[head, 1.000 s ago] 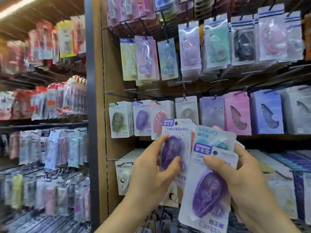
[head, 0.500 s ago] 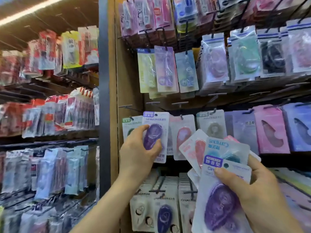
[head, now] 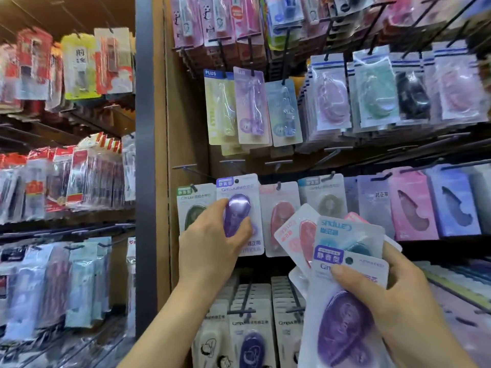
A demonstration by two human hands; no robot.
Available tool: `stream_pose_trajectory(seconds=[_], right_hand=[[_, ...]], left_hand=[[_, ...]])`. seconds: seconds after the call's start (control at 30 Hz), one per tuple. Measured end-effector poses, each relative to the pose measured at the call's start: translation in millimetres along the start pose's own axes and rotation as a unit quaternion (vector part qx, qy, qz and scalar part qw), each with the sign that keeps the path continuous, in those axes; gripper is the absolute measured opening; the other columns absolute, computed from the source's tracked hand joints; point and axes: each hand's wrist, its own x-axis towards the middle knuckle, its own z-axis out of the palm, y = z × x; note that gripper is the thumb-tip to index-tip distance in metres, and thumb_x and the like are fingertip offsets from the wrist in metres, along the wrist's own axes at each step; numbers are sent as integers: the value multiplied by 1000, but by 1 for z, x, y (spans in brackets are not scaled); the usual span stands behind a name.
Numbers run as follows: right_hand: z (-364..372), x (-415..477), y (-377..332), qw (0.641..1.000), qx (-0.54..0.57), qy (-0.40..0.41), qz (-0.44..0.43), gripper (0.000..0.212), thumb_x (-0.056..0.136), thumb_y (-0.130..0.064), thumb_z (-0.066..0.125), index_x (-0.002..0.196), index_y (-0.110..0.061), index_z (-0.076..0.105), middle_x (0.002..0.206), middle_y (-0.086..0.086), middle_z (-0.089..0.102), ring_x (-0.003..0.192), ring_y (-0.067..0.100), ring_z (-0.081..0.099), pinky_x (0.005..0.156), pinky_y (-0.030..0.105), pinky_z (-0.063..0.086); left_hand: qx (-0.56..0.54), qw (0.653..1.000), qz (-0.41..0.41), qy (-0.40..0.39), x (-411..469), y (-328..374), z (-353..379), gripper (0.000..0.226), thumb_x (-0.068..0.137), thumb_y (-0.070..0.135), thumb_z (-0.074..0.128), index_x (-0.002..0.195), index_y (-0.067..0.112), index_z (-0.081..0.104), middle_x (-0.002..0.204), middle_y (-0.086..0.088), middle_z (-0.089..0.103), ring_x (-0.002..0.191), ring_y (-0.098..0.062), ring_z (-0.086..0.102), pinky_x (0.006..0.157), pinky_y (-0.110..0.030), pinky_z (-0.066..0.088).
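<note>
Since a second ago, left hand point(head: 212, 243) had carried the purple oval correction-tape blister pack point(head: 237, 213) up off the pile. It now sat just left of the hanging pink correction-tape card point(head: 280, 216), thumb and fingers pinching the blister. Right hand point(head: 398, 301), below and right of that pink card, gripped a fan of spare white-backed packs point(head: 345, 314). Couldn't tell if the hanger hole had caught a peg yet. Letting go too early would probably drop it, and the loosely held fan looked ready to slide apart.
</note>
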Motion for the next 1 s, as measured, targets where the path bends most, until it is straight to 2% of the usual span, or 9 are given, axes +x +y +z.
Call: stream_pose_trajectory(seconds=[0.07,0.17,0.27,0.37,0.47,0.6,0.73,0.83,1.0], right_hand=[[1,-1,2,1000,8,-8,17,43,75,5,74,107,-23,70,92,-1,77,87,19,74,77,27,60],[4,-1,3,998,35,-20,38,43,76,6,72,107,-23,70,93,3,77,87,21,74,72,25,60],[7,-1,1,996,68,-27,48,48,76,9,70,112,-23,67,93,6,77,86,20,74,69,23,59],[12,-1,-1,995,81,-41,44,54,69,-1,73,118,-22,65,97,7,77,91,23,74,75,26,60],[14,-2,-1,994,87,-49,42,51,64,-6,73,112,-22,68,96,8,77,91,25,74,77,30,60],[14,-3,-3,993,97,-51,44,48,63,-7,74,109,-22,69,97,9,77,89,27,74,72,30,61],[13,-3,-8,992,108,-51,41,47,65,-6,72,110,-21,67,97,9,76,88,28,74,70,33,62],[12,-3,-9,991,114,-57,42,45,68,-3,70,109,-21,67,96,10,77,86,27,74,69,32,62],[12,-6,-10,993,108,-40,36,45,69,-5,70,112,-16,66,98,11,76,87,28,74,70,34,62]], left_hand=[[7,1000,-10,11,0,1,-3,52,86,48,63,128,18,60,107,-1,71,77,-6,49,59,-9,25],[52,999,-11,7,3,1,-5,50,85,50,64,124,18,62,102,-4,72,74,-16,57,57,-20,25],[100,995,26,3,7,3,-4,42,83,52,66,109,19,63,88,-1,71,63,-14,48,52,-23,25],[142,989,16,-26,12,5,-6,46,87,60,56,120,28,57,98,4,69,72,-12,50,60,-25,33],[160,985,-8,-55,16,6,-4,50,90,61,50,128,29,52,105,2,66,83,-15,56,67,-25,33],[212,976,19,-49,18,2,7,47,89,58,52,122,24,55,97,-1,60,83,-18,50,64,-27,33],[311,948,61,-33,24,-2,18,48,85,63,52,105,20,61,107,-4,51,100,-22,45,72,-31,33],[341,936,71,-46,27,-3,27,53,85,65,51,108,17,61,117,-5,49,107,-24,44,77,-34,34],[355,930,62,-68,38,0,35,56,82,65,55,106,16,64,116,-6,48,108,-25,42,80,-37,35]])
